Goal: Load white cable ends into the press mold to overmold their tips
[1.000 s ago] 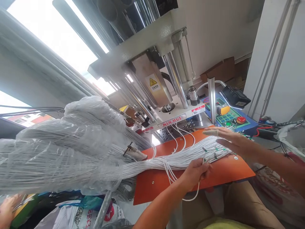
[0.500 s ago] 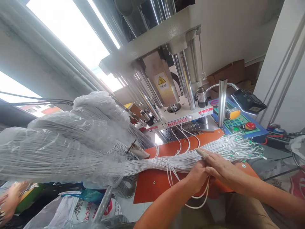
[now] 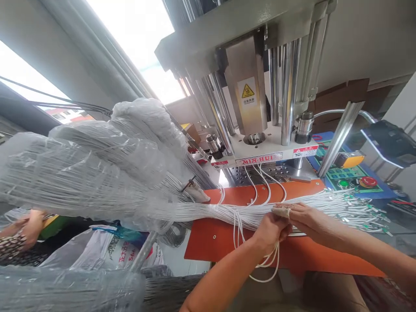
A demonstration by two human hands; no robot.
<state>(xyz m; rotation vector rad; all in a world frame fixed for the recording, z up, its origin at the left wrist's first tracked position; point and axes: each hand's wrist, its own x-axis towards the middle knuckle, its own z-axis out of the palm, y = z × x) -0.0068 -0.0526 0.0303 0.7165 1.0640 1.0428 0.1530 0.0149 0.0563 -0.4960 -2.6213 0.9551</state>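
Down low, the left hand (image 3: 271,232) was curled shut around some loose wires (image 3: 271,264), and they hung in loops under it, past the near side of the big bunch (image 3: 195,211). The right hand (image 3: 307,220) came in from the other side. Its fingers were close together and almost straight, and they met the left hand at the top. One finger had a pale cover (image 3: 282,211) on it. I could not tell if the right hand pinched a wire too.

The big bunch of white wires lay across the orange board (image 3: 208,240), under and behind the hands. Its green tips (image 3: 367,216) were spread out at the right end. On the left, the wires went into clear plastic (image 3: 81,173). Three thin wires (image 3: 267,186) bent down from the machine (image 3: 260,149) onto the board. A blue box (image 3: 383,190) with a red knob (image 3: 369,181) sat to the right of the machine, near a lamp (image 3: 391,141). Far left, part of another person (image 3: 30,229) showed.
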